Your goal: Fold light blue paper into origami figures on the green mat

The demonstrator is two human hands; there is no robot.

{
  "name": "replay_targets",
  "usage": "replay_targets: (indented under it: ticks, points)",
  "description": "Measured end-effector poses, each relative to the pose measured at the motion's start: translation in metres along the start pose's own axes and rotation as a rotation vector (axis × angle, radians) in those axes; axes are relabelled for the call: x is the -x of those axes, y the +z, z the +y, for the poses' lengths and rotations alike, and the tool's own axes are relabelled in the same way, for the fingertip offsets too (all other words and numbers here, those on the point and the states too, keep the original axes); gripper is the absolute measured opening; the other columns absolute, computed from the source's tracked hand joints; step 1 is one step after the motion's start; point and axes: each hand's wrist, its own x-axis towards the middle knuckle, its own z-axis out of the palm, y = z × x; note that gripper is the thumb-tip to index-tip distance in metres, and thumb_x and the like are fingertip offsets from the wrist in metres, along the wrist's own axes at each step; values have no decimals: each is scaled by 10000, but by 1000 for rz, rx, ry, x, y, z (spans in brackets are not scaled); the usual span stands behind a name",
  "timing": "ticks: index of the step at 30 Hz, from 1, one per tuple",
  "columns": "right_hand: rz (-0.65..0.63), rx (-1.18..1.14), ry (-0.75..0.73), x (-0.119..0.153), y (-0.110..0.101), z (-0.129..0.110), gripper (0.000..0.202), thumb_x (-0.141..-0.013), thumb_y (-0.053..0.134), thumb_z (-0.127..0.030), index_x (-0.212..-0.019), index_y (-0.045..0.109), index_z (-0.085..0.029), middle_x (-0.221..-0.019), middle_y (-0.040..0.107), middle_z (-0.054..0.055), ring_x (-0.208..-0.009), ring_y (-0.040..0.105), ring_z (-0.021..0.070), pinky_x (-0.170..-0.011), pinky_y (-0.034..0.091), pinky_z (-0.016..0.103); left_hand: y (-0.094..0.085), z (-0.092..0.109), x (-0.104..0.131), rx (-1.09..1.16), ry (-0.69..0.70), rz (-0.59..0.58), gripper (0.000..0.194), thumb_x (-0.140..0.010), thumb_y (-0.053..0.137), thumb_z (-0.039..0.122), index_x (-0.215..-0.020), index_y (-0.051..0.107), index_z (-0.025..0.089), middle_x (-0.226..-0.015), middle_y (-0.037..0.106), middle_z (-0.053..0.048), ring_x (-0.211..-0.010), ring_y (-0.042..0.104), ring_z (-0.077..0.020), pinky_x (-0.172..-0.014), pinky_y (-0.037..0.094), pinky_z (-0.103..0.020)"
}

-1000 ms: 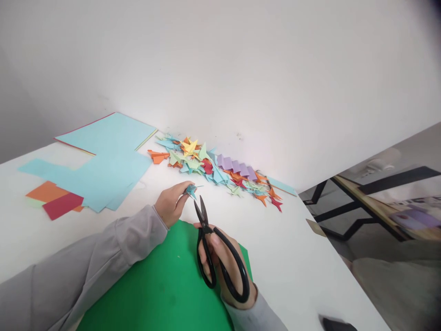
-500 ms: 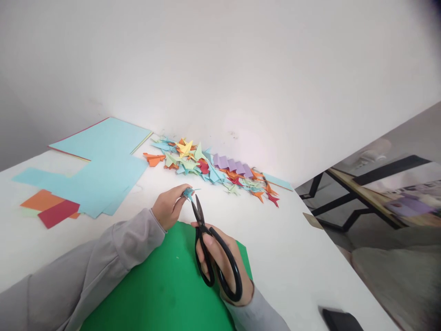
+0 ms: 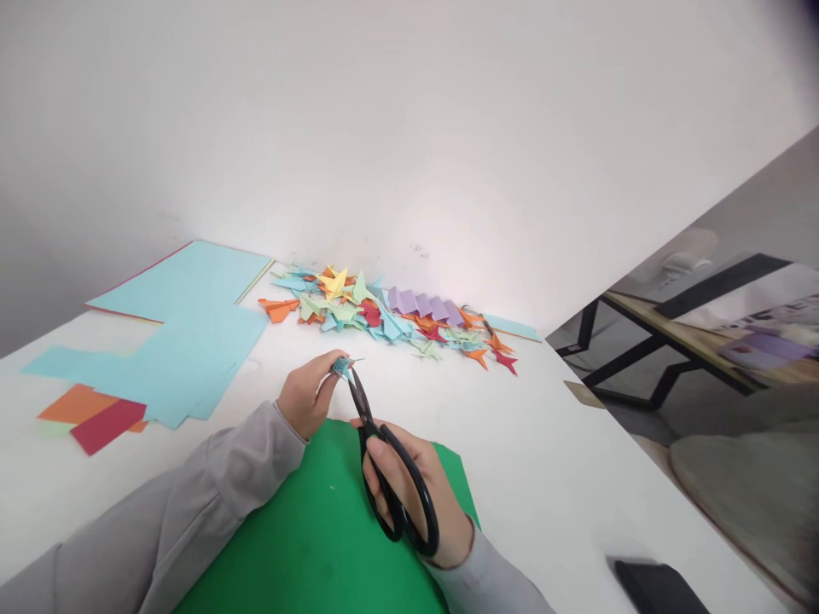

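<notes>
My left hand pinches a small folded piece of blue paper between thumb and fingers, above the table. My right hand is wrapped round the black handles of a pair of scissors. The scissor blades point up and left, slightly parted, with their tips right at the blue paper; whether they touch it I cannot tell. Beneath both hands lies a green sheet.
Folded paper shapes in several colours are heaped along the wall. Blue sheets and orange and red pieces lie at the left. A black object rests near the right front edge of the white table.
The view has tilted a little. The scissor blades look closer together, and their tips have come nearer the blue paper. Both hands keep their holds.
</notes>
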Motion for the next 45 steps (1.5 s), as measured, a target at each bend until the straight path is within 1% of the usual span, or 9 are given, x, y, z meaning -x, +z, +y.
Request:
replay_targets:
  ticks: [6,14,29,36,45]
  points:
    - [12,12,23,1,1,-2,523,-743,582,-530,-1069,557,-122,-447,426,-91,-279,321,26,-261,236,159,-2,4,-3,-6,5,-2,227,-862,390,170,-1035,537,165,-963,683,-69,-927,636,-158,-828,504,-275]
    - [1,-32,17,1,2,1,532,-751,569,-536,-1082,551,-120,-440,422,-94,-274,315,28,-264,237,163,-3,6,-4,-8,16,8,227,-863,382,148,-1010,556,145,-961,674,-73,-921,631,-145,-826,497,-258]
    - [1,14,4,2,2,0,518,-761,549,-545,-1061,557,-122,-434,414,-96,-269,306,25,-264,231,164,-4,7,-4,-4,5,6,233,-866,371,164,-1010,554,171,-963,672,-63,-917,630,-144,-823,504,-271]
    - [6,33,11,3,2,-2,521,-760,544,-553,-1055,555,-123,-440,414,-95,-268,309,25,-267,232,167,-3,7,-4,4,15,14,226,-865,380,151,-1010,554,155,-960,670,-71,-919,628,-141,-823,500,-262]
    - [13,42,19,2,2,1,527,-756,535,-571,-1044,555,-130,-439,403,-96,-271,300,28,-273,225,171,-5,8,-5,7,-15,-3,235,-865,371,160,-1008,558,167,-972,669,-63,-925,626,-145,-827,499,-267]
